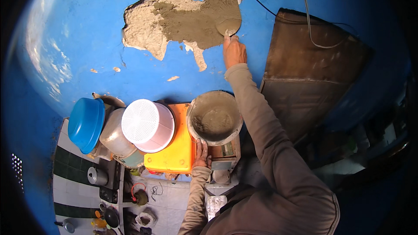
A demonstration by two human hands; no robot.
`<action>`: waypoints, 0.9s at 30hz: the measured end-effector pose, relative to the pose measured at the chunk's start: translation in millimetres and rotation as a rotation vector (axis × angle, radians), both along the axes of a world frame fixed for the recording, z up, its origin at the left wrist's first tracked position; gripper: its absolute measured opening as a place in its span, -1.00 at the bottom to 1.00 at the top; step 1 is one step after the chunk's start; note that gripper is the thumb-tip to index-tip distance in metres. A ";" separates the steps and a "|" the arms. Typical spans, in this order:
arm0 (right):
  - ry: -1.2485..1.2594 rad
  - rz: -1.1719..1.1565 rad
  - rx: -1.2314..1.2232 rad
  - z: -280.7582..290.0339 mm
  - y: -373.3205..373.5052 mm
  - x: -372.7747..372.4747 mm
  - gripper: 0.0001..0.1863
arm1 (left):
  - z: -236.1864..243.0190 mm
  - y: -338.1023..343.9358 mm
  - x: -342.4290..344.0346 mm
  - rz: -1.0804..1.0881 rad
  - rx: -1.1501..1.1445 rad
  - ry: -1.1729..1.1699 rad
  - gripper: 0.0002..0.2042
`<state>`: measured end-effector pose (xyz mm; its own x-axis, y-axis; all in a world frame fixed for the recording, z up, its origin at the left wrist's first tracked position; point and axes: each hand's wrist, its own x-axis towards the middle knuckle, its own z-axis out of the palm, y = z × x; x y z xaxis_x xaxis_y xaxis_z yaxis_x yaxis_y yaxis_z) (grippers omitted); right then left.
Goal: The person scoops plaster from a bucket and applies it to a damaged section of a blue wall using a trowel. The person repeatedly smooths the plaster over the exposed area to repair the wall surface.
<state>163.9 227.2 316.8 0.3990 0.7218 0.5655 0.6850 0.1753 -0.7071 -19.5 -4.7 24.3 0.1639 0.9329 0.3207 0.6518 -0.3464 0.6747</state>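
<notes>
On the blue wall (96,26) is a broken patch (143,26) of pale bare plaster, partly coated with grey-brown mortar (187,19). My right hand (235,51) is closed on a rounded trowel (228,25), which lies against the mortar at the patch's right side. My left hand (201,154) is at the lower left rim of a mortar bucket (233,109), beside an orange plastic container (167,162), its fingers stretched upward. The bucket has grey mortar inside and stands on a cluttered raised surface below the patch.
A pink colander (148,124), blue basin (85,124) and metal container (113,130) stand at the left. A dark brown panel (315,61) leans on the wall at the right, with hanging cables (307,13). A pot (98,176), pan and other kitchen things lie lower left.
</notes>
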 end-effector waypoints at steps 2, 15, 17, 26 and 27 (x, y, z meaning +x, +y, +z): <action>0.016 0.015 0.034 -1.6 3.7 -9.3 -0.58 | -3.2 -0.2 -1.6 -0.007 -0.076 -0.045 -0.24; -0.076 0.017 -0.038 -16.6 12.8 -19.3 -0.60 | 1.8 -0.2 2.8 -0.007 -0.059 -0.091 -0.25; -0.100 0.050 -0.073 -26.6 9.0 -14.2 -0.60 | 2.7 1.2 3.0 -0.011 -0.068 -0.080 -0.25; -0.062 0.094 -0.002 -26.1 -31.1 30.5 -0.59 | -1.0 -1.3 0.0 -0.036 -0.121 -0.173 -0.19; -0.059 0.080 0.024 -19.4 -24.0 39.9 -0.59 | 2.3 -0.8 0.8 -0.055 -0.233 -0.231 -0.20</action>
<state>203.8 203.2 297.5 0.3064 0.7358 0.6039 0.7085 0.2474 -0.6609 -18.7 -5.5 26.7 0.1638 0.9773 0.1341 0.4573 -0.1957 0.8675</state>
